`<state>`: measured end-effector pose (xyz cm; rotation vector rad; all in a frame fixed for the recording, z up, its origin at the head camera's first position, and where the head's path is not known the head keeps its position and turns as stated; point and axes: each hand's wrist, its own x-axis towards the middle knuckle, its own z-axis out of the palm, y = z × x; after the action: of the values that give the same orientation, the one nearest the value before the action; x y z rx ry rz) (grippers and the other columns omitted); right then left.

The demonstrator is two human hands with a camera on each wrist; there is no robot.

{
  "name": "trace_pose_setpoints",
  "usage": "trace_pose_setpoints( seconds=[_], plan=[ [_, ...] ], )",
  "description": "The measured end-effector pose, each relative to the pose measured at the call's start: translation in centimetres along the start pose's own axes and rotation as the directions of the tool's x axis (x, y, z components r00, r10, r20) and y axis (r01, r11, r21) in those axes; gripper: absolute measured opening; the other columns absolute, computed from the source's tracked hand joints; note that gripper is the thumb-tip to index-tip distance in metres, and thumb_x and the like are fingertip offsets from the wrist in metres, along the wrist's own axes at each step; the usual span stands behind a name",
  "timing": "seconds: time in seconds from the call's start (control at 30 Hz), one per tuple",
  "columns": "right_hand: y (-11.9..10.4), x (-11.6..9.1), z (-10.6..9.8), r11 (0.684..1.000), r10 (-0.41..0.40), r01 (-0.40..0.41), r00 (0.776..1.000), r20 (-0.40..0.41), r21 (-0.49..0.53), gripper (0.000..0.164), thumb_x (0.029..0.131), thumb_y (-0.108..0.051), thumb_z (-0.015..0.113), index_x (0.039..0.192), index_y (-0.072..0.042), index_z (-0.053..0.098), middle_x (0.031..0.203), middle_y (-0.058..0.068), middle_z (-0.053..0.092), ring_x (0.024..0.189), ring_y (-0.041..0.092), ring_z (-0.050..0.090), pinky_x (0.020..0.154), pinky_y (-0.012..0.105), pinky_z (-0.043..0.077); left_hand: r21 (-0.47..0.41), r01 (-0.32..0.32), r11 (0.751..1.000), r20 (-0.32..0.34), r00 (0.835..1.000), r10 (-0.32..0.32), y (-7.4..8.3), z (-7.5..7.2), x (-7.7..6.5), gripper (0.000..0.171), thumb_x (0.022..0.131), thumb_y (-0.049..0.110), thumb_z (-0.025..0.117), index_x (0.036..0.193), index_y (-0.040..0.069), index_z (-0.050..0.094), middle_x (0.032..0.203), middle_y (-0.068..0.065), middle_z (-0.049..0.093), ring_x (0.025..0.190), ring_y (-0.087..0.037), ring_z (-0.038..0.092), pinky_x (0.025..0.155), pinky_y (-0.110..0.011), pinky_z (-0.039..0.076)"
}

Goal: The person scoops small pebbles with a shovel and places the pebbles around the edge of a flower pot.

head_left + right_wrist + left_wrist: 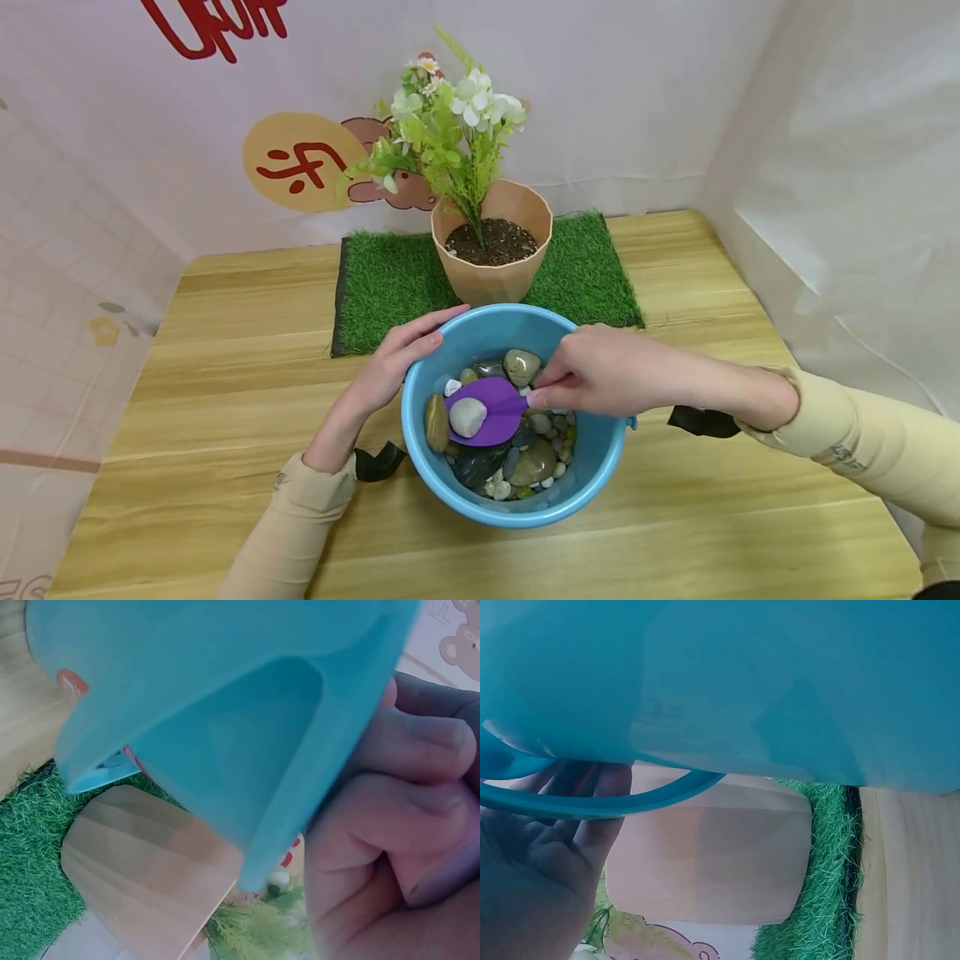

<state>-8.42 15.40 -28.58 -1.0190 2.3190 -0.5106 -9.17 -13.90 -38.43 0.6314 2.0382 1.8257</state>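
A light-blue bucket (pixel 517 521) with stones inside stands on the table. My right hand (pixel 611 371) reaches over its right rim and grips a small purple shovel (pixel 498 417), whose handle is mostly hidden by the fingers. On the shovel's blade lies a pale, rounded stone (pixel 467 417). My left hand (pixel 393 358) touches the upper left rim with its fingers fairly straight. Close up in the left wrist view, the bucket's blue handle (pixel 667 796) crosses in front of those fingers. Curled right fingers (pixel 360 825) show beside the bucket in the right wrist view; the shovel is hidden there.
Behind the bucket, a peach flowerpot (pixel 491 283) holds dark soil and artificial-looking flowers (pixel 457 125). It stands on a green turf mat (pixel 390 283). Larger stones (pixel 536 462) and small pebbles cover the bucket's bottom. The wooden table (pixel 247 333) meets white wall sheets.
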Motion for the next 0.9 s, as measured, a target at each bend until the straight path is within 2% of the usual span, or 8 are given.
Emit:
trace_pose_setpoints(
  seconds=[0.13, 0.37, 0.43, 0.57, 0.67, 0.83, 0.9],
  plan=[
    [0.3, -0.6, -0.3, 1.0, 0.002, -0.002, 1.0, -0.018, 0.028, 0.02, 0.102, -0.035, 0.069, 0.088, -0.029, 0.082, 0.055, -0.018, 0.043, 0.05, -0.004, 0.038, 0.05, 0.016, 0.03, 0.007, -0.002, 1.0, -0.001, 1.0, 0.002, -0.1, 0.0, 0.0, 0.055, 0.109, 0.02, 0.039, 0.16, -0.001, 0.041, 0.161, -0.026, 0.049, 0.141, -0.048, 0.056, 0.107, -0.043, 0.058],
    [0.6, -1.4, -0.6, 1.0, -0.006, 0.005, 0.999, -0.041, -0.004, 0.028, 0.103, -0.037, 0.067, 0.076, -0.031, 0.072, 0.055, -0.019, 0.031, 0.051, -0.004, 0.031, 0.051, 0.017, 0.023, 0.004, -0.003, 1.0, -0.007, 1.0, 0.003, -0.1, 0.1, 0.1, 0.055, 0.108, 0.019, 0.04, 0.159, -0.001, 0.042, 0.16, -0.025, 0.049, 0.141, -0.046, 0.056, 0.105, -0.034, 0.059],
    [0.6, -1.6, -0.8, 1.0, 0.006, -0.006, 0.999, -0.043, -0.007, 0.025, 0.102, -0.037, 0.068, 0.079, -0.031, 0.076, 0.055, -0.019, 0.035, 0.051, -0.004, 0.034, 0.05, 0.017, 0.025, 0.001, -0.002, 1.0, -0.007, 1.0, 0.002, -0.1, 0.1, 0.1, 0.055, 0.108, 0.02, 0.04, 0.159, 0.0, 0.042, 0.16, -0.025, 0.05, 0.14, -0.044, 0.057, 0.105, -0.03, 0.058],
    [0.6, -1.7, -1.1, 1.0, 0.017, -0.016, 0.998, -0.06, 0.009, 0.019, 0.102, -0.036, 0.069, 0.092, -0.029, 0.083, 0.057, -0.017, 0.055, 0.051, -0.004, 0.046, 0.048, 0.018, 0.031, 0.002, 0.002, 1.0, -0.011, 1.0, -0.002, -0.1, 0.0, 0.0, 0.054, 0.108, 0.02, 0.041, 0.159, 0.001, 0.043, 0.16, -0.024, 0.051, 0.139, -0.034, 0.06, 0.104, -0.025, 0.057],
    [0.6, -1.8, -1.3, 1.0, 0.003, -0.002, 0.997, -0.076, 0.014, 0.021, 0.102, -0.038, 0.068, 0.091, -0.029, 0.083, 0.059, -0.015, 0.061, 0.052, -0.004, 0.048, 0.048, 0.018, 0.031, 0.008, 0.003, 1.0, -0.018, 1.0, -0.003, -0.1, -0.1, 0.0, 0.054, 0.108, 0.02, 0.041, 0.159, 0.002, 0.044, 0.16, -0.023, 0.051, 0.138, -0.028, 0.061, 0.104, -0.025, 0.057],
    [0.7, -2.1, -1.7, 1.0, 0.009, -0.007, 0.997, -0.08, 0.022, 0.022, 0.103, -0.038, 0.067, 0.084, -0.032, 0.078, 0.056, -0.02, 0.05, 0.052, -0.005, 0.04, 0.05, 0.017, 0.027, 0.009, 0.003, 1.0, -0.013, 1.0, -0.003, -0.1, -0.1, 0.0, 0.054, 0.108, 0.02, 0.041, 0.159, 0.002, 0.044, 0.16, -0.022, 0.051, 0.139, -0.029, 0.06, 0.104, -0.024, 0.056],
    [0.9, -2.3, -1.9, 0.999, 0.029, -0.025, 0.997, -0.072, 0.047, 0.026, 0.103, -0.039, 0.067, 0.079, -0.031, 0.075, 0.055, -0.02, 0.043, 0.052, -0.004, 0.036, 0.051, 0.017, 0.026, 0.012, 0.0, 1.0, -0.01, 1.0, 0.0, -0.1, -0.1, 0.0, 0.054, 0.108, 0.02, 0.041, 0.159, 0.002, 0.044, 0.159, -0.023, 0.052, 0.138, -0.025, 0.062, 0.104, -0.023, 0.056]
  ],
)
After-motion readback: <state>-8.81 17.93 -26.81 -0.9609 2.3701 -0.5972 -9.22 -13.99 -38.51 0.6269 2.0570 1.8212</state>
